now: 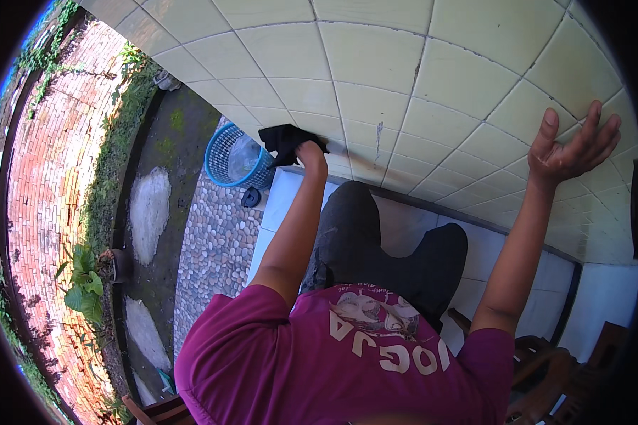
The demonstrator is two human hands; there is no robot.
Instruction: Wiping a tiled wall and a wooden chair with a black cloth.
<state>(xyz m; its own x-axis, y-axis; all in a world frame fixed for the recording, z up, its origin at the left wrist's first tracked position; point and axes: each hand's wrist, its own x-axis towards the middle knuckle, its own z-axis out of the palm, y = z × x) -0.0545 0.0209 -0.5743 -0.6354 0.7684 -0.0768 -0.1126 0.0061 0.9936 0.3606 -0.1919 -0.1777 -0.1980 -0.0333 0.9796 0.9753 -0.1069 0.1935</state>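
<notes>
My left hand (pixel 310 154) is closed on a bunched black cloth (pixel 282 142), in front of the cream tiled wall (pixel 376 60). The fingers are mostly hidden by the cloth. Just left of it stands a round blue plastic basket (pixel 217 168) with a lattice side, and a clear plastic bag (pixel 242 157) lies inside. Part of the cloth overhangs the basket's right rim. Over on the right, my right hand (pixel 573 147) is raised beside the wall, palm turned up, fingers apart and nothing in it.
A small dark object (pixel 250 197) lies on the pebbled floor (pixel 216 237) below the basket. White floor tiles (pixel 397 212) run along the wall's foot. Wooden furniture (pixel 546 375) stands at lower right. Further left are a potted plant (pixel 120 265) and brickwork (pixel 57 177).
</notes>
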